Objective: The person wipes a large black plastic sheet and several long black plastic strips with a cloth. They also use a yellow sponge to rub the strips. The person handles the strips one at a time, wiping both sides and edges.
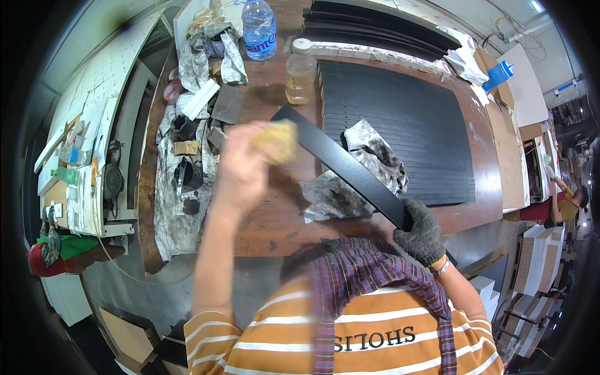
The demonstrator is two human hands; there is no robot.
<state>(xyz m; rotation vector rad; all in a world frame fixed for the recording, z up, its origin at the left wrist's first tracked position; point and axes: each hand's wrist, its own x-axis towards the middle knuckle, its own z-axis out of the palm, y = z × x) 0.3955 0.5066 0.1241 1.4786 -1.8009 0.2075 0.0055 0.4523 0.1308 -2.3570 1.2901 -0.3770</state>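
A long black slat (350,169) lies slantwise before me, its far end near the middle of the table and its near end toward my body. My right hand (420,234), in a dark grey knit glove, is closed round the near end. At the far end is my bare left hand (244,159), blurred by motion and closed on a yellow sponge-like pad (275,142). The pad is close to the slat's tip; whether it touches is unclear. Beneath the slat, a white cloth (331,197) smeared with black is bunched on the brown table (269,234).
Black slats (400,131) lie side by side at right, with more dark strips (375,28) behind. A clear bottle (300,75) and a large water bottle (259,31) stand at the back. Black cups (187,174) sit on stained cloth at left. Two people work farther off.
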